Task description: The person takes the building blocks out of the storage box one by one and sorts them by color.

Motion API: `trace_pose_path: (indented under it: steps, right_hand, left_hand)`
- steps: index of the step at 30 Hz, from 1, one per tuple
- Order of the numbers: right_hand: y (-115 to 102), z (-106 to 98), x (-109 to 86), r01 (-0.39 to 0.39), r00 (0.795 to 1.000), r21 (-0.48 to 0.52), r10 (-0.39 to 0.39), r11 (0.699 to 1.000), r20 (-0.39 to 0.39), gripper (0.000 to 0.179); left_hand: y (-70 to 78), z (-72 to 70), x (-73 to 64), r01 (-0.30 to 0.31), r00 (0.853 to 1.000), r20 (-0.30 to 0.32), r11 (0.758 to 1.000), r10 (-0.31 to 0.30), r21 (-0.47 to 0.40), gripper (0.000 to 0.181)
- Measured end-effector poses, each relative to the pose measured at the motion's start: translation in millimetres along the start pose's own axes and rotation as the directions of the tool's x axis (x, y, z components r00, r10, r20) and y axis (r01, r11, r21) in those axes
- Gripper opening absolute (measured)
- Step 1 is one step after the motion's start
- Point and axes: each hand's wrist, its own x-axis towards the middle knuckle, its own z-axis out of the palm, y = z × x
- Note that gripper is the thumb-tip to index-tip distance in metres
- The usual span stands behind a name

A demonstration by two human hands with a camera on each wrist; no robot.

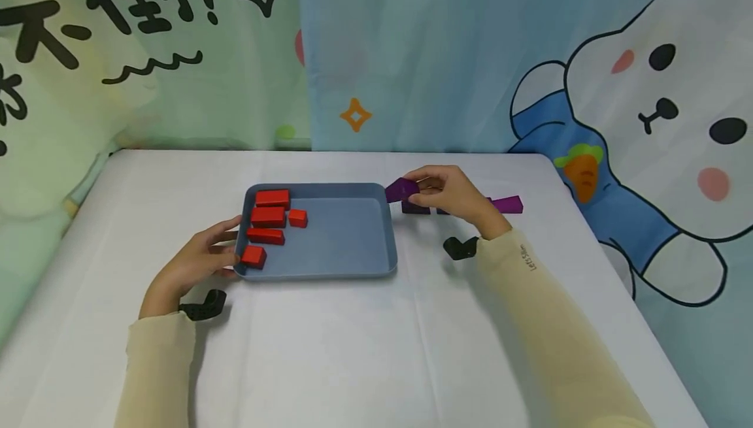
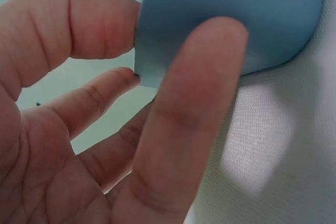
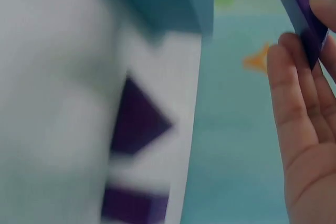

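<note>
A blue-grey tray (image 1: 344,232) lies on the white table. At its left end, my left hand (image 1: 200,258) holds the rim; in the left wrist view, fingers lie against the tray wall (image 2: 273,19). Several red blocks (image 1: 269,217) sit in the tray's left part. My right hand (image 1: 450,193) pinches a dark purple angular block (image 1: 401,189) beside the tray's upper right corner. This purple block (image 3: 302,3) appears between thumb and fingers in the right wrist view, raised off the table.
More purple blocks lie right of the tray: a dark one (image 1: 416,208) under the right hand and a brighter one (image 1: 508,204) farther right. A black wrist camera (image 1: 461,248) hangs at the right wrist, another (image 1: 204,305) at the left. A printed cloth (image 1: 412,55) hangs behind the table.
</note>
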Motion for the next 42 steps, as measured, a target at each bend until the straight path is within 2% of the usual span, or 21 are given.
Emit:
trace_pose_path:
  steps: [5,9,14,18,23,33,37,42]
  right_hand:
    - [17,-42,-24.3,-0.077,0.997,-0.092,0.076,0.993,-0.010,0.046]
    - [34,-71,-39.4,-0.098,0.995,-0.193,0.097,0.976,-0.014,0.048]
    - [53,-98,-54.5,-0.103,0.994,-0.272,0.089,0.957,-0.062,0.047]
    - [68,-115,-63.2,-0.140,0.987,-0.332,0.106,0.933,-0.118,0.046]
    - [87,-130,-70.5,-0.231,0.968,-0.351,0.177,0.907,-0.179,0.045]
    - [120,-145,-89.1,-0.392,0.904,-0.310,0.300,0.866,-0.304,0.044]
    - [133,-147,-95.4,-0.435,0.880,-0.307,0.328,0.846,-0.342,0.043]
    - [144,-148,-102.2,-0.464,0.860,-0.305,0.341,0.832,-0.379,0.039]
  left_hand:
    - [-2.9,-1.8,-5.4,0.006,1.000,-0.009,1.000,-0.006,0.006,0.081]
    - [-5.7,-3.1,-9.3,0.015,1.000,-0.025,1.000,-0.014,0.023,0.081]
    - [-8.1,-4.7,-14.0,0.009,0.999,-0.037,0.999,-0.007,0.048,0.080]
    - [-8.7,-7.2,-16.7,0.010,0.999,-0.038,0.998,-0.007,0.064,0.079]
    - [-7.5,-9.5,-18.7,0.009,0.999,-0.042,0.998,-0.006,0.068,0.079]
    - [-4.0,-3.9,-16.3,0.013,0.999,-0.037,0.998,-0.010,0.062,0.079]
    - [-3.4,0.6,-12.7,0.017,0.999,-0.037,0.998,-0.015,0.057,0.080]
    - [-2.7,5.9,-6.6,0.011,1.000,-0.027,0.998,-0.009,0.059,0.079]
